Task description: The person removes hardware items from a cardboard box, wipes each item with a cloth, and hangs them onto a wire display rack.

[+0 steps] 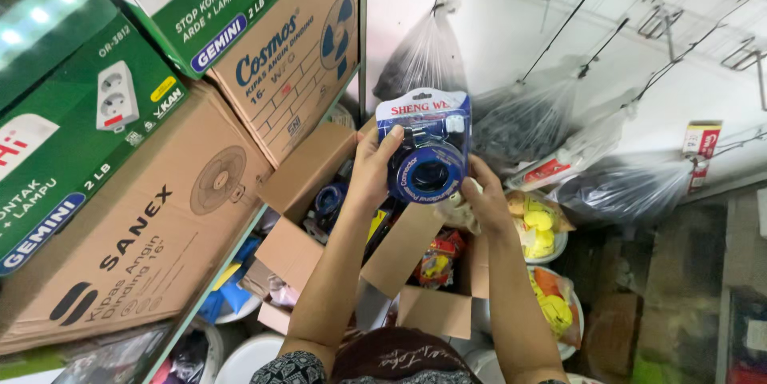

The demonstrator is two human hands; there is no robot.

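While raised above the open carton (300, 184), the blue blister pack (427, 148) sits gripped between left hand (373, 167) and right hand (483, 196)

Both hands raised; left hand (374, 167) and right hand (485, 200) gripping

metal shelf (240, 252), stacked fan cartons (136, 248), green socket boxes (72, 128)

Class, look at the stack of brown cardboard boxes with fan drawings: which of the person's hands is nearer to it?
Left. The left hand grips the blue blister pack on the side facing the fan boxes; the right hand holds its far side.
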